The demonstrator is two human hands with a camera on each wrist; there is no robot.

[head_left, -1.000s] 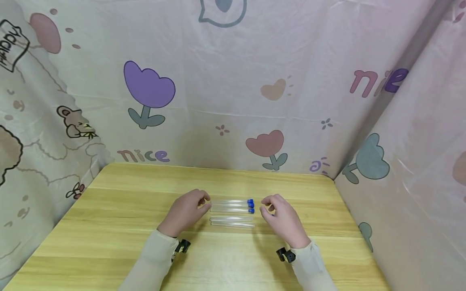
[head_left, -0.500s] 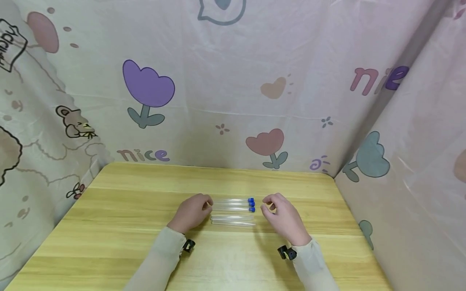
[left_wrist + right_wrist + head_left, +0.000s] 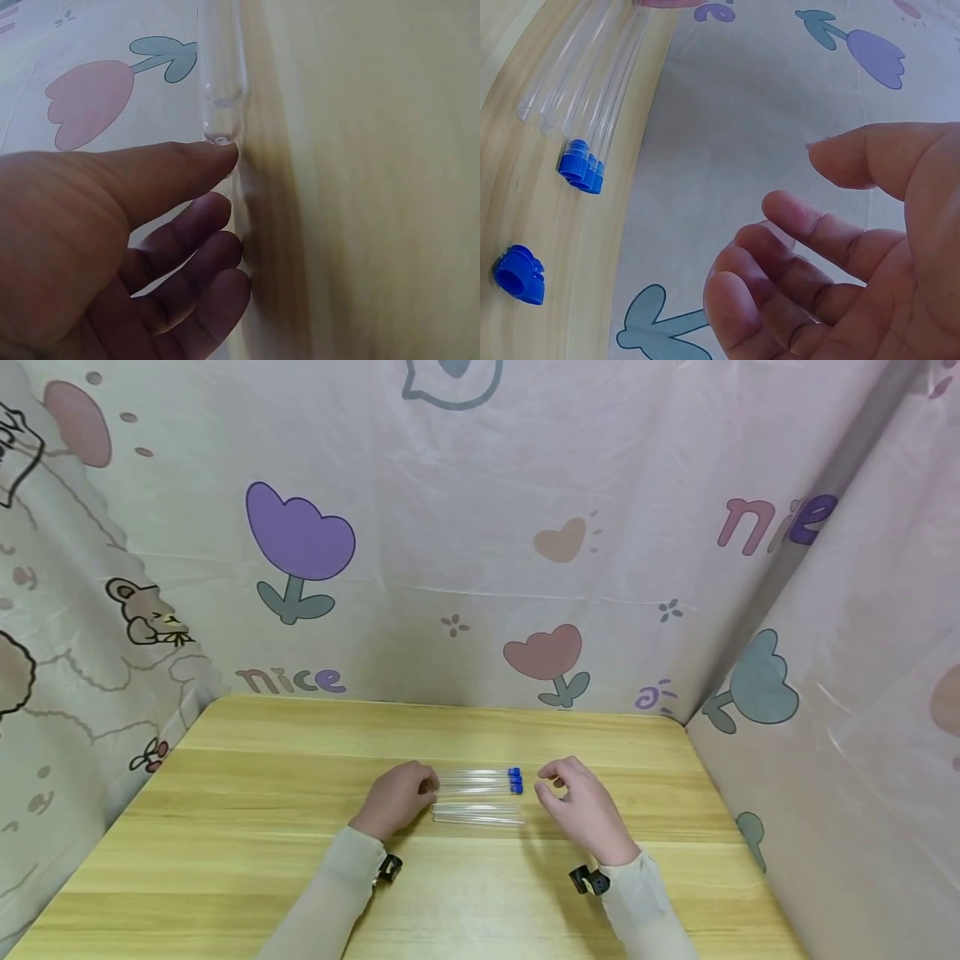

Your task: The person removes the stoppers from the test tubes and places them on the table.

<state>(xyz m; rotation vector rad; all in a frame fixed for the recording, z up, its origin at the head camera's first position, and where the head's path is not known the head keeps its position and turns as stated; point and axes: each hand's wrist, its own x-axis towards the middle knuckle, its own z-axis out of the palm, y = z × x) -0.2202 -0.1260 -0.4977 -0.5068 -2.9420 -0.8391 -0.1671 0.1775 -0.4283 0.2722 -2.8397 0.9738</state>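
In the head view, capped test tubes (image 3: 472, 781) lie side by side, their blue caps (image 3: 516, 780) pointing right. Nearer the person lie uncapped clear test tubes (image 3: 477, 814). My left hand (image 3: 396, 797) is at the left ends of the capped row. Close up in the left wrist view, its thumb (image 3: 180, 169) touches a rounded tube end (image 3: 223, 124), while the other fingers curl loosely around nothing visible. To the right of the caps, my right hand (image 3: 585, 810) hovers with relaxed, bent fingers and a gap below the thumb (image 3: 862, 157); it holds nothing.
Loose blue caps (image 3: 521, 276) lie on the wooden table (image 3: 547, 225) in the right wrist view; the head view does not show them, likely behind the right hand. A patterned curtain (image 3: 420, 568) surrounds the table at the back and sides.
My left hand has moved slightly right, up to the capped tubes' left ends. The right hand has stayed nearly still, and the head view has shifted a little.
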